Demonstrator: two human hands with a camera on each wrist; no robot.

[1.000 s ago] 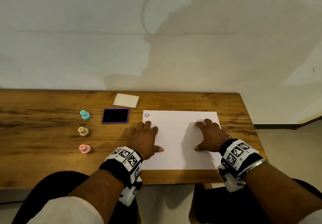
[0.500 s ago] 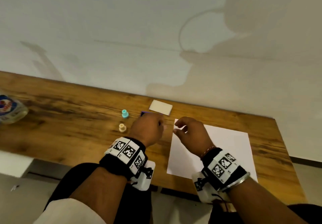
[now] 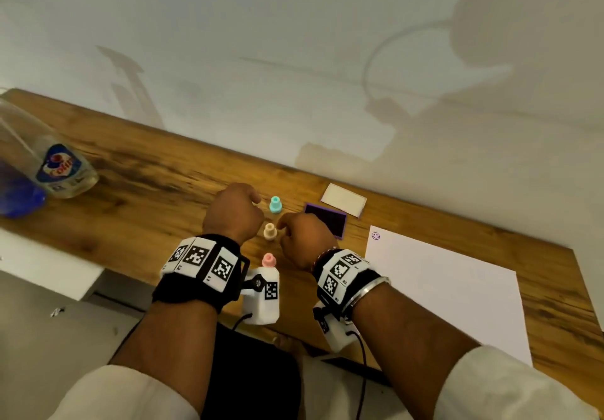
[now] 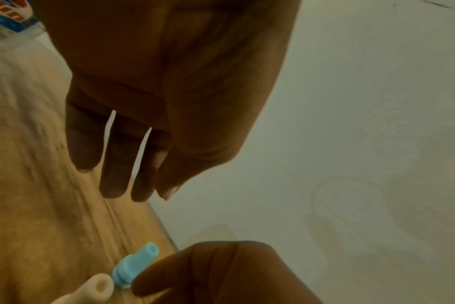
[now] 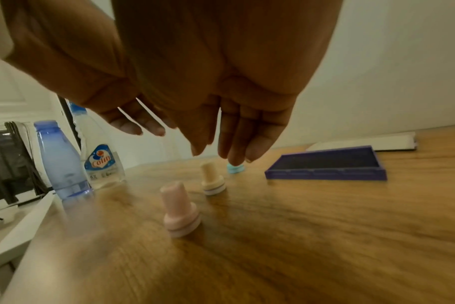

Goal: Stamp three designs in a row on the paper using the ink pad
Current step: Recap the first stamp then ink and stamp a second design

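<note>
Three small stamps stand in a column on the wooden table: teal [image 3: 275, 204], cream [image 3: 270, 231] and pink [image 3: 268, 260]. My left hand [image 3: 253, 202] hovers just left of the teal stamp, its fingers [image 4: 112, 185] hanging loosely and holding nothing. Just right of the cream stamp [image 5: 212, 179], my right hand [image 3: 284, 225] hangs above it with straight fingers [image 5: 237, 156] and holds nothing. The open purple ink pad [image 3: 327, 218] lies behind the right hand. The white paper [image 3: 441, 288] lies to the right, with one smiley print [image 3: 376, 235] in its far left corner.
The ink pad's pale lid [image 3: 343, 199] lies beyond the pad, near the wall. A clear bottle [image 3: 52, 164] and a blue bottle [image 3: 16, 197] sit at the table's far left. The table's near edge [image 3: 98, 256] runs close behind my wrists.
Both hands left the paper and moved left to the column of stamps. The head view swung left, bringing the bottles into view.
</note>
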